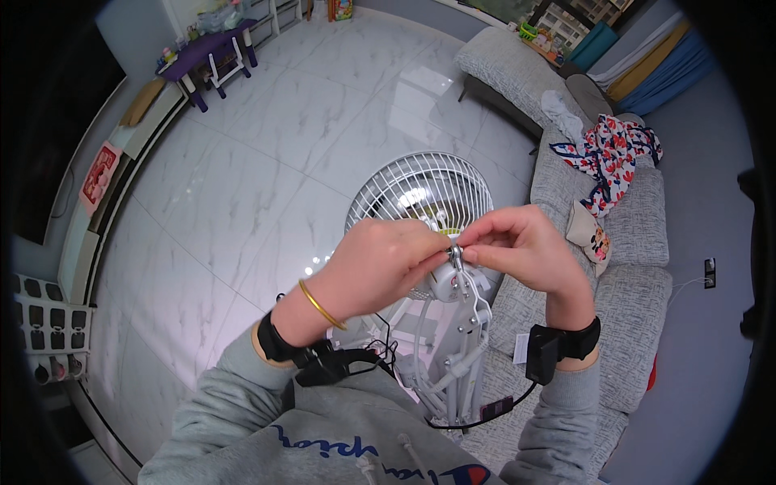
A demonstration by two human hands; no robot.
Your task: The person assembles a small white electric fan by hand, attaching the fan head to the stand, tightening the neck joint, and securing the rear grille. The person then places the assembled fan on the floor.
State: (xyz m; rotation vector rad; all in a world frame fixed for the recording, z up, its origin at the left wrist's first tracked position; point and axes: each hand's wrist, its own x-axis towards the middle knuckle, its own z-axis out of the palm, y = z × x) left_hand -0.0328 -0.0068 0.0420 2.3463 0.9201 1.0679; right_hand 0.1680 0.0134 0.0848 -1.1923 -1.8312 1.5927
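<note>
A fan with a round white wire guard (388, 174) is in front of me, its white motor housing (444, 284) turned my way. Beside the housing rises a white metal frame (467, 352) of thin tubes and bolted brackets. At the top of the frame is a small shiny metal fitting (455, 254), partly hidden by my fingers. My left hand (380, 260) pinches it from the left with thumb and fingers. From the right, thumb and forefinger of my right hand (524, 246) close on the same fitting. Its exact kind is too small to tell.
A grey sofa (622, 303) runs along the right, with a patterned cloth (612, 158) and a small cushion (588, 234) on it. A black cable (521, 401) hangs near the frame's foot. Far left are a purple table (206, 52) and a low cabinet (141, 149).
</note>
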